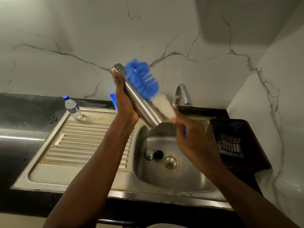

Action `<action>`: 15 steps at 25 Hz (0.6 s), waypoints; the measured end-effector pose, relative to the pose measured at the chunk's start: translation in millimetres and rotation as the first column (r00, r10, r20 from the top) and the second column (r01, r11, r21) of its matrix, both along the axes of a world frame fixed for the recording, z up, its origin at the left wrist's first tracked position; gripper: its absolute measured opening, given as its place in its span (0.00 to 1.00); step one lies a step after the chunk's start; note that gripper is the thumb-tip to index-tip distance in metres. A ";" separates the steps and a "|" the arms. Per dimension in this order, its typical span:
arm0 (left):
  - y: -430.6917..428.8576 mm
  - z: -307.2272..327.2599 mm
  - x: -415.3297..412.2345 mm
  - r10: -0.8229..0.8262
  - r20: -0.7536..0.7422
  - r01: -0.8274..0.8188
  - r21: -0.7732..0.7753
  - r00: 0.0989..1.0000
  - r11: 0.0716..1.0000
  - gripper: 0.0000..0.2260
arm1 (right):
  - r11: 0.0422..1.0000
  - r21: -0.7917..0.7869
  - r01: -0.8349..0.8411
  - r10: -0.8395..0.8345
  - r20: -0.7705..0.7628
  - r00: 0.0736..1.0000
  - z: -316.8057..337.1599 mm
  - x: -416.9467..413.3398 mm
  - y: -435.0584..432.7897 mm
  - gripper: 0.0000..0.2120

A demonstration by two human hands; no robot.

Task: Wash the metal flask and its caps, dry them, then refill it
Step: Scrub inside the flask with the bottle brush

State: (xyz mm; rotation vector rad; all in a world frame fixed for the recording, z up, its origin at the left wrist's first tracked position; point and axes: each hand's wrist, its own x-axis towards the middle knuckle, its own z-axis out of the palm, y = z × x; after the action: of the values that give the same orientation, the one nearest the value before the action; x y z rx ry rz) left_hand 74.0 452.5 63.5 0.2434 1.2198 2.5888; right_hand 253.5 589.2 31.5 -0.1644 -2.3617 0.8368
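Sink (148,179): left hand (125,102) grips flask (142,104), right hand (192,139) brush (141,78).

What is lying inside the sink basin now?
A metal cap and a black cap lie side by side near the drain. The right hand hides the right part of the sink.

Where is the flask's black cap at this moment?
In the head view, the black cap lies in the sink basin, right of centre, beside the silver cap on its left and just up-left of the drain.
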 end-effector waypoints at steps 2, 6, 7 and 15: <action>-16.2 -10.6 -11.0 -0.093 -0.022 0.094 0.089 0.995 0.992 0.30 | 1.000 -0.018 -0.006 0.008 0.106 0.994 -17.3 34.8 -5.9 0.18; -33.9 -39.1 -8.0 -0.183 -0.299 0.264 0.258 0.937 0.929 0.16 | 0.991 -0.056 -0.123 0.131 0.164 0.978 -17.0 37.6 -28.2 0.18; -33.0 -36.5 -21.6 -0.198 -0.286 0.292 0.334 0.937 0.896 0.13 | 0.991 -0.072 -0.112 0.122 0.150 0.981 -9.4 29.6 -28.4 0.19; -5.3 -13.4 11.7 -0.016 -0.079 0.014 -0.021 0.997 1.000 0.26 | 0.995 -0.038 -0.090 0.095 0.176 0.980 19.4 -8.6 -19.9 0.11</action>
State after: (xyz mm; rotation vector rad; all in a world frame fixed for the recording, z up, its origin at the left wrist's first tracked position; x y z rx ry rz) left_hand 85.7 447.2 50.2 0.3523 1.2651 2.5754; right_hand 244.8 569.4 50.9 -0.1477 -2.5403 0.9369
